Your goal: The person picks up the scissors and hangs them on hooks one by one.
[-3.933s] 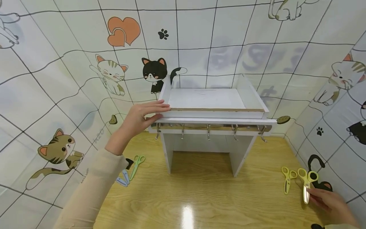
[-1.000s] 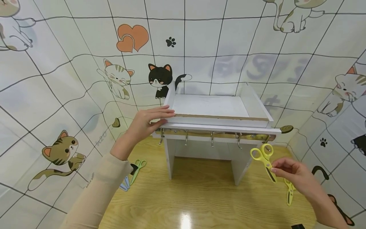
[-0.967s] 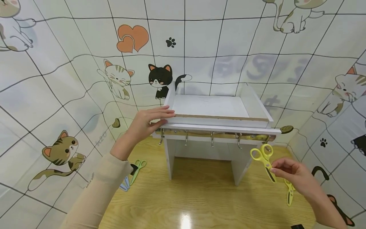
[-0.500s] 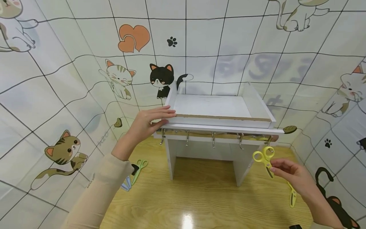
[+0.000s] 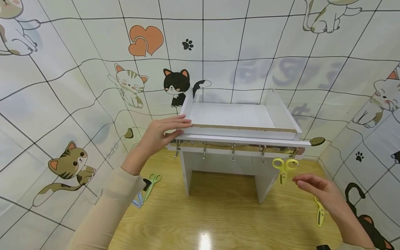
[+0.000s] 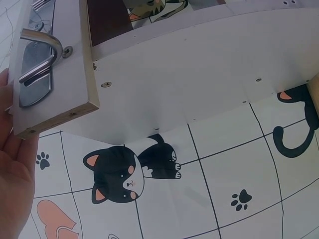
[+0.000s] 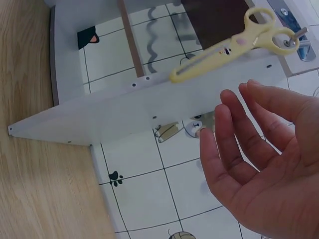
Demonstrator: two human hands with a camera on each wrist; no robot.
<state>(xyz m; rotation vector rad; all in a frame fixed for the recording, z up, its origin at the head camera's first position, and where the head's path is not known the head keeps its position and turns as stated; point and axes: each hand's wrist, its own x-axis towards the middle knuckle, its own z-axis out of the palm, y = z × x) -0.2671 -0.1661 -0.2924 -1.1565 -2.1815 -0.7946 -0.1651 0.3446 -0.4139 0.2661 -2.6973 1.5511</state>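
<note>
My left hand (image 5: 157, 135) holds the left front corner of a white shelf (image 5: 231, 142), fingers over the front rim and thumb lower at the ledge. In the left wrist view, its fingers lie beside the board's end near a metal hook (image 6: 45, 55). Yellow scissors (image 5: 283, 170) hang by a handle loop from the rightmost hook (image 7: 299, 36), blades pointing down in the head view. Just right of them is my right hand (image 5: 325, 194), its fingers apart from the scissors and holding nothing. In the right wrist view its fingers (image 7: 234, 129) are loosely bent below the scissors.
A second pair of yellow scissors (image 5: 320, 213) lies on the wooden table (image 5: 218, 222), partly behind the right hand. Green scissors (image 5: 152, 185) and a light blue pair (image 5: 137, 200) lie at left. Several more hooks (image 5: 232, 152) line the shelf front. Cat-print walls surround it.
My right hand picked the yellow scissors up from the table, brought them to the rightmost hook and let them go. They now hang straight down. The left hand keeps its hold on the shelf.
</note>
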